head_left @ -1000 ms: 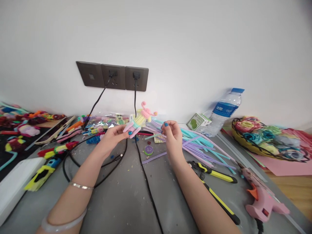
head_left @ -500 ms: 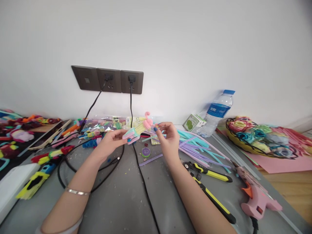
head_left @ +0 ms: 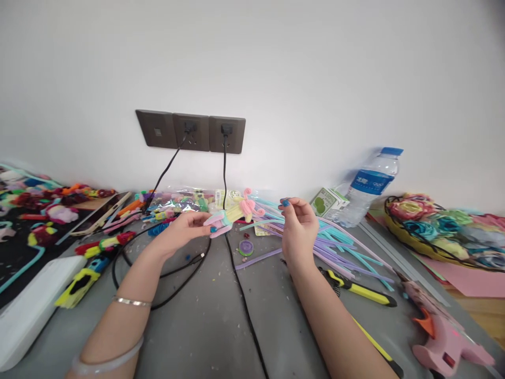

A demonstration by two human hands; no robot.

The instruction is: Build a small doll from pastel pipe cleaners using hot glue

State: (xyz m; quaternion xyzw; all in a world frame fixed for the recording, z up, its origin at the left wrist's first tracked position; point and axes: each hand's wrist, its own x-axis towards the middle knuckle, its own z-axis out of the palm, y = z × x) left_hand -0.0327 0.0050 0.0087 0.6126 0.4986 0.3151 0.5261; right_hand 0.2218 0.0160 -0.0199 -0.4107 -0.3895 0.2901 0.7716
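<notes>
Pipe-cleaner figure (head_left: pixel 232 213) pinched in our left hand (head_left: pixel 182 230); right hand (head_left: pixel 298 227) alongside, fingertips together, perhaps pinching teal stem. We'd wrap tightly.

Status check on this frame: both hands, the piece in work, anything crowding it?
Left hand shut on pipe-cleaner figure, held above the table. Right hand pinched beside it, contents unclear. Black cable runs underneath; loose pipe cleaners at right.

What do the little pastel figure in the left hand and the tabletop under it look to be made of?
Small pink, yellow and mint figure pinched in the left hand: it looks like fuzzy chenille stems twisted over wire, matte and soft, judging by its furry outline and curled pink ends. Grey tabletop: a smooth, dull, hard sheet, perhaps laminate or painted board, speckled with scraps; the pictures leave that open.
</notes>
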